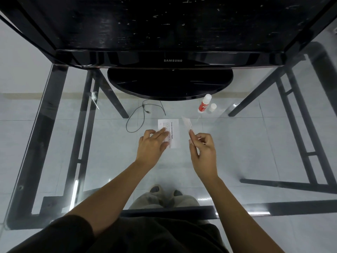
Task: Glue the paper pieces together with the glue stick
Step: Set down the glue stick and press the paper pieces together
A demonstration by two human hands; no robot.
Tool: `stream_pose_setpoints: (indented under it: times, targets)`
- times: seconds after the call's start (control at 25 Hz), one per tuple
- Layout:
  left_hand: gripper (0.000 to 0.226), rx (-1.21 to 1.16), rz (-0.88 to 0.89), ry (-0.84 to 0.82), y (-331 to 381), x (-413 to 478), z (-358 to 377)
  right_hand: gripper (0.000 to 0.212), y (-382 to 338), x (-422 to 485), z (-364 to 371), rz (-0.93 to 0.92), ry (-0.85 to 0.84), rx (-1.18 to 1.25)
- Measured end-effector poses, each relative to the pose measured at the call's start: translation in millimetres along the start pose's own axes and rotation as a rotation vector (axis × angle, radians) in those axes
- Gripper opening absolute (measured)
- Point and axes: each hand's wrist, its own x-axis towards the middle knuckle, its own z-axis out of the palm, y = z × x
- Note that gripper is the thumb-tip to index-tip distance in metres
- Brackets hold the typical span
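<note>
Fingers (pixel 160 133) of left hand (pixel 151 145) flat on the sheet (pixel 174 128) mid-table, right hand (pixel 202 150) pinching a strip (pixel 187 123) that likely needs aligning and pressing down

Glue stick (pixel 204 104) stands behind the paper (pixel 173 128), before the monitor (pixel 169 83).

Left hand (pixel 152 143) flat; right hand (pixel 201 149) pinches paper strip (pixel 187 123).

Glass table (pixel 54 125) on black frame – Samsung monitor (pixel 171 33) at back; pale tiled floor (pixel 255 152) beneath.
</note>
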Motion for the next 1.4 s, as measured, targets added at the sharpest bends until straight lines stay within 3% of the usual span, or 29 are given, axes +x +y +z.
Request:
stream_pose_setpoints:
  times: [0.12,0.2,0.32,0.4,0.44,0.56,0.6,0.72,0.84,1.04,1.24,1.4]
  targets:
    - [0.042,-0.105,-0.07,0.06,6.4,3.1,-6.4,0.025,-3.4,2.1,2.4,0.073,-0.094,0.117]
    - [0.032,-0.38,-0.194,0.17,11.9,7.5,-15.6,0.021,-7.5,2.5,6.3,0.077,-0.106,0.141]
    - [0.024,-0.901,-0.485,0.051,20.1,17.8,-35.5,0.016,-8.8,3.5,19.3,0.003,-0.135,0.054]
    - [0.018,-1.016,-0.55,0.003,22.8,24.8,-42.3,0.009,-19.0,4.8,27.0,0.05,-0.18,0.042]
    - [0.015,-1.03,-0.568,0.01,22.8,28.3,-44.5,0.01,-18.8,4.4,28.2,0.05,-0.197,0.014]
    - [0.011,-0.995,-0.617,0.055,16.9,37.3,-49.7,0.046,-14.7,-2.0,27.6,-0.276,-0.217,-0.267]
    - [0.011,-0.993,-0.63,0.052,13.5,39.1,-50.8,0.053,-13.8,-1.7,26.0,-0.294,-0.194,-0.257]
    - [0.012,-1.048,-0.635,-0.016,5.2,39.9,-51.7,0.046,-14.0,14.6,21.0,-0.011,-0.029,0.03]
    - [0.013,-1.081,-0.604,-0.071,4.0,36.5,-51.2,0.037,-16.4,39.1,15.2,0.261,-0.15,0.285]
    - [0.008,-1.085,-0.579,-0.037,6.9,31.7,-47.0,0.022,-10.6,45.4,19.4,0.274,-0.227,0.232]
    - [0.016,-0.914,-0.572,-0.05,5.3,11.0,-28.6,0.023,6.8,27.5,25.3,0.358,-0.276,0.183]
    - [0.014,-0.702,-0.461,0.021,2.0,13.2,-23.6,0.02,8.5,33.0,27.3,0.327,-0.242,0.149]
